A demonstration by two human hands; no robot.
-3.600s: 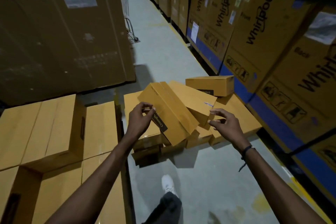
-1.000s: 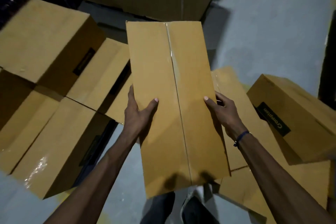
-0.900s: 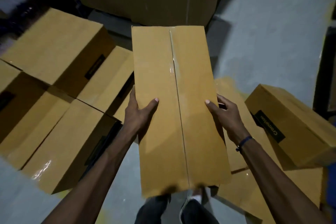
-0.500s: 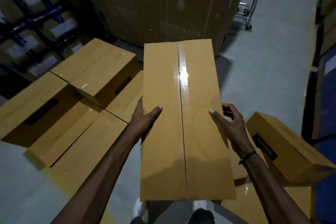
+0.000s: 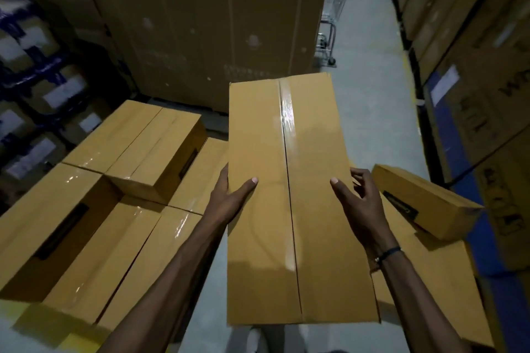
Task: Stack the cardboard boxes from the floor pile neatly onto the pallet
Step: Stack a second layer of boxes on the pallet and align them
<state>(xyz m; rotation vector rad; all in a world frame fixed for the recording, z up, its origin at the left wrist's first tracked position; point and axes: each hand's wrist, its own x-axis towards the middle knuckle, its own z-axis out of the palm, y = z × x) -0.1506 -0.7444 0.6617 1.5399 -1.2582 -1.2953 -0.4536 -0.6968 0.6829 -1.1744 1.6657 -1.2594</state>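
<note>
I hold a long, flat cardboard box (image 5: 289,198) level in front of me, its taped seam running away from me. My left hand (image 5: 229,195) grips its left edge with the thumb on top. My right hand (image 5: 358,200) grips the right edge the same way. To the left lie the stacked boxes (image 5: 100,221), several side by side, with a second-layer box (image 5: 137,146) on top at the back. The pallet under them is hidden. On the right, the floor pile (image 5: 424,275) shows under my right arm, with one tilted box (image 5: 421,198) resting on it.
A very tall brown carton (image 5: 206,26) stands straight ahead behind the stack. Big cartons line the rack on the right (image 5: 473,46). Wrapped goods fill the shelves at left (image 5: 37,89). A metal trolley (image 5: 335,14) stands in the grey aisle (image 5: 370,89) beyond.
The view has tilted up, bringing the aisle and the racks into sight. The box stays in both hands and sits higher and further right relative to the stacked boxes.
</note>
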